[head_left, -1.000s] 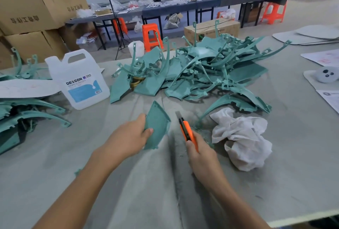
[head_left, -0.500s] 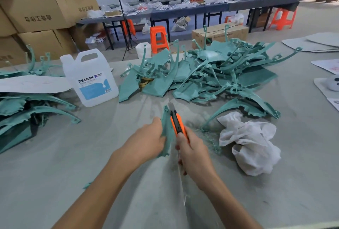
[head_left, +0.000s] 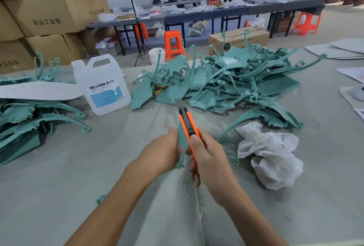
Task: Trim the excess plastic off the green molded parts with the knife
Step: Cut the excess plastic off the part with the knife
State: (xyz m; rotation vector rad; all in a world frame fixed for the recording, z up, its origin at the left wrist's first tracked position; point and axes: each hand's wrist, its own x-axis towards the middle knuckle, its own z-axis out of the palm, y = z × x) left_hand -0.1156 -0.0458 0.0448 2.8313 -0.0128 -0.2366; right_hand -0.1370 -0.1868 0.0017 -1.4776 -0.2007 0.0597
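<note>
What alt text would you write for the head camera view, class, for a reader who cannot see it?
Two bare hands work over a grey table: the left hand grips a green plastic part, the right hand holds an orange knife against its edge, blade pointing away. A pile of green parts, a white jug and a white cloth lie beyond.

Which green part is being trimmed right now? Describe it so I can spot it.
Start at the big green pile mid-table and come toward the camera to the hands. The part is the small flat green piece pinched edge-on in the left hand, against the orange knife; every other part lies loose.
</note>
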